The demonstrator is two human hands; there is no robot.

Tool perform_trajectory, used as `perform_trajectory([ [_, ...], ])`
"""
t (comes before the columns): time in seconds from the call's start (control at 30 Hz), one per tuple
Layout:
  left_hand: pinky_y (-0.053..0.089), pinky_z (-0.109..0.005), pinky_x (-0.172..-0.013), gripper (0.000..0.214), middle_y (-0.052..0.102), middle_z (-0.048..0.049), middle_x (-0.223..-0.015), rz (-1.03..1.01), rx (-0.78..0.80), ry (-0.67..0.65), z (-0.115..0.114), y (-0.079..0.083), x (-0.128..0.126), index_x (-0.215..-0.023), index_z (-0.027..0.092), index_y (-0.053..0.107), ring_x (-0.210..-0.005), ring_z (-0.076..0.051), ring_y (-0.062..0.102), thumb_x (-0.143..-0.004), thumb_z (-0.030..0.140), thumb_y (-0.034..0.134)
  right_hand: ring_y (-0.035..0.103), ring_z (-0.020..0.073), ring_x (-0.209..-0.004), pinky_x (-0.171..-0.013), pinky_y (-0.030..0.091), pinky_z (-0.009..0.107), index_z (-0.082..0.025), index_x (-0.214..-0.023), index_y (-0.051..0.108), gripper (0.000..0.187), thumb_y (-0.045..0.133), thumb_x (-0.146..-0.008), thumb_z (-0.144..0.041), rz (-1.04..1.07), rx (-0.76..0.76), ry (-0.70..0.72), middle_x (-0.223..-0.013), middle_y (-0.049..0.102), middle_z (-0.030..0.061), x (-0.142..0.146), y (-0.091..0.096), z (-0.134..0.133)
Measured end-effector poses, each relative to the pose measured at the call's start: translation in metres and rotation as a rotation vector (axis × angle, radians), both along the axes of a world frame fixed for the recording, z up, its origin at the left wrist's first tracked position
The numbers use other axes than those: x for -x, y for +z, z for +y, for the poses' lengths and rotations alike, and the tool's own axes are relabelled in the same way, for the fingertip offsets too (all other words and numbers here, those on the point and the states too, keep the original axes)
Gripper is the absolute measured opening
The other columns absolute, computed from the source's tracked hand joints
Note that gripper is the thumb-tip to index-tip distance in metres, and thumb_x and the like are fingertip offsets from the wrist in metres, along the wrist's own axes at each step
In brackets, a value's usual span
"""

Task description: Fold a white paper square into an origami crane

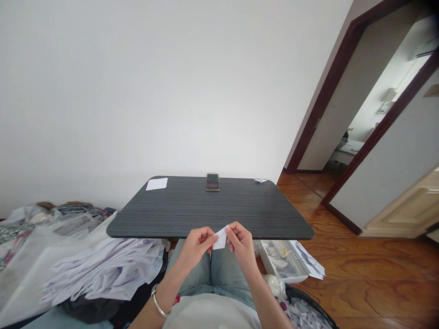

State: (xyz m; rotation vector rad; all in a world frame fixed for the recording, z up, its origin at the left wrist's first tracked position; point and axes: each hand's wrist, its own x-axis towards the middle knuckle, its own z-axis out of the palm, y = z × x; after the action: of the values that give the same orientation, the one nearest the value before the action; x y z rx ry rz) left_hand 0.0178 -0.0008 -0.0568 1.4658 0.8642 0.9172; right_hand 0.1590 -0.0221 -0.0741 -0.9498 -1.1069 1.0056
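Note:
My left hand (pixel 197 244) and my right hand (pixel 242 242) meet just in front of the near edge of a dark wood-grain table (pixel 192 214), above my lap. Both pinch a small folded piece of white paper (pixel 220 238) between fingers and thumbs, the left on its left side, the right on its upper right. A silver bangle (pixel 158 302) circles my left wrist.
On the table's far edge lie a white sheet (pixel 157 183), a phone (pixel 212 182) and a small folded paper figure (pixel 260 181). Crumpled white paper (pixel 106 269) is heaped at left, an open white box (pixel 286 262) at right. An open doorway (pixel 360 114) is beyond.

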Motion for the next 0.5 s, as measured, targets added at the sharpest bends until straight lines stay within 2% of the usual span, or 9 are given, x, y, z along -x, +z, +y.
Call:
perform_trajectory([
  [0.13, 0.036, -0.02, -0.048, 0.032, 0.05, 0.003, -0.051, 0.003, -0.057, 0.069, -0.0007, 0.0012, 0.0004, -0.06, 0.014, 0.055, -0.048, -0.009, 0.044, -0.074, 0.043, 0.06, 0.03, 0.005, -0.036, -0.037, 0.022, 0.018, -0.019, -0.062, 0.045, 0.033, 0.057, -0.077, -0.046, -0.054, 0.014, 0.084, -0.046, 0.041, -0.0079, 0.0035, 0.0012, -0.0024],
  [0.37, 0.036, -0.02, -0.047, 0.031, 0.05, 0.0035, -0.051, -0.016, -0.02, 0.052, -0.0003, -0.0011, -0.0019, -0.061, 0.015, 0.053, -0.048, -0.009, 0.045, -0.071, 0.043, 0.062, 0.029, 0.0062, -0.04, -0.039, 0.021, 0.019, -0.02, -0.059, 0.041, 0.034, 0.055, -0.08, -0.043, -0.102, -0.008, 0.054, -0.048, 0.037, -0.0077, 0.0031, 0.003, -0.0053],
  [0.5, 0.037, -0.02, -0.048, 0.029, 0.052, 0.0034, -0.052, -0.062, -0.02, 0.12, -0.0019, 0.0027, -0.0031, -0.061, 0.014, 0.054, -0.048, -0.009, 0.046, -0.07, 0.04, 0.064, 0.033, 0.0059, -0.039, -0.039, 0.025, 0.019, -0.019, -0.065, 0.047, 0.028, 0.054, -0.08, -0.041, -0.063, -0.023, 0.053, -0.049, 0.044, -0.0069, 0.0043, 0.0001, -0.0027],
])
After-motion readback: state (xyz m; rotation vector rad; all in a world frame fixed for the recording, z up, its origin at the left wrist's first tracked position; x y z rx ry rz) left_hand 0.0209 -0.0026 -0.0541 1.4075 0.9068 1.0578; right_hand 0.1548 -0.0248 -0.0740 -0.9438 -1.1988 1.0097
